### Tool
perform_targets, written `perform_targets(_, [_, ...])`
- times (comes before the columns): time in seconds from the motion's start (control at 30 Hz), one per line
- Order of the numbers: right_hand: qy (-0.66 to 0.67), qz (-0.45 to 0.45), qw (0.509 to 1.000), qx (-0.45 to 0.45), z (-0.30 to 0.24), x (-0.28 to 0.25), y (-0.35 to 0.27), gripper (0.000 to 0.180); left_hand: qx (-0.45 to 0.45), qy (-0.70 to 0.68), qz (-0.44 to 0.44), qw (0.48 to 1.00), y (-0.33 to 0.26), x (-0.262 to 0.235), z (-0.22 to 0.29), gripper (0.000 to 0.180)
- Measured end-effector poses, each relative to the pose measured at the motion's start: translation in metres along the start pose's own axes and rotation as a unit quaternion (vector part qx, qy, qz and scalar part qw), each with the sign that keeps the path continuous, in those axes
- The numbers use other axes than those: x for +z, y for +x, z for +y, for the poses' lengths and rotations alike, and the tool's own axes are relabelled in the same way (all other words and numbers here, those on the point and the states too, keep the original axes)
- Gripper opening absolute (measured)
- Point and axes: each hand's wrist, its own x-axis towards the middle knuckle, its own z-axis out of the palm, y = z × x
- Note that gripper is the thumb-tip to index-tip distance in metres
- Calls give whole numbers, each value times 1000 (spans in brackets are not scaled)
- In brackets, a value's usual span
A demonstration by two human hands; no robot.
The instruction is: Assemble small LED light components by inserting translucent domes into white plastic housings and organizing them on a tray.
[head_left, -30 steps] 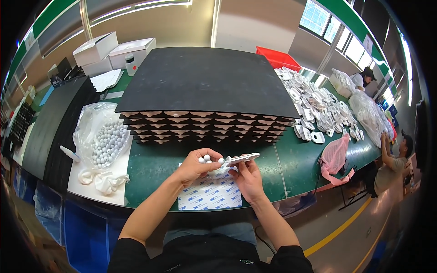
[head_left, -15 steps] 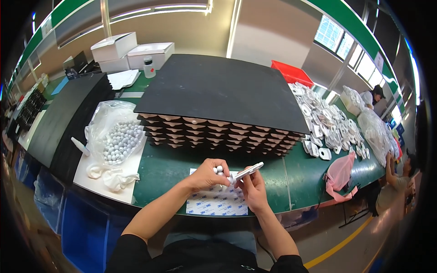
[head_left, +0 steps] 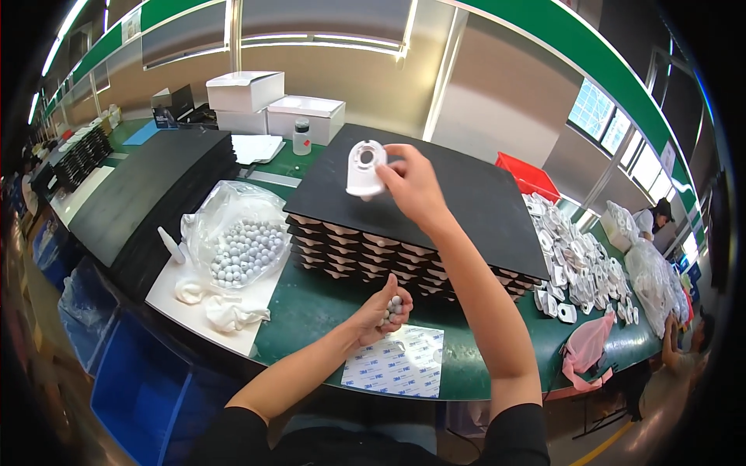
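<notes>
My right hand (head_left: pixel 413 185) pinches a white plastic part (head_left: pixel 365 172) by its right edge and holds it up over the stacked trays. The part has a rounded end, a flat base and a ring-shaped hole. My left hand (head_left: pixel 374 320) is curled around several small white balls (head_left: pixel 392 309), low in front of the stack. Under that hand, a sheet with blue print (head_left: pixel 396 373) lies on the green table (head_left: pixel 311 326). The stack of black trays (head_left: pixel 458 194) carries a flat black top, and rows of pale pieces show along its front edges.
A plastic bag of white balls (head_left: pixel 247 252) lies to the left, near a crumpled white cloth (head_left: pixel 233 312) and a white bottle (head_left: pixel 171 245). Loose white parts (head_left: pixel 579 260) are heaped at the right, by a red bin (head_left: pixel 528 177) and a pink mesh bag (head_left: pixel 584 353). Another person (head_left: pixel 654 217) is beyond.
My right hand has lifted the white part up and away from my left hand, to above the trays. My left hand keeps the balls. The whole view has shifted.
</notes>
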Motion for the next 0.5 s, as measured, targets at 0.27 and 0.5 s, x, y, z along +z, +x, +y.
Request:
perform_targets(0.27, [4, -27, 971, 237, 47, 72, 86, 21, 4, -48, 34, 998, 6, -6, 1, 49])
perform_targets(0.5, [-85, 39, 964, 247, 37, 65, 80, 15, 12, -55, 32, 998, 3, -7, 4, 47])
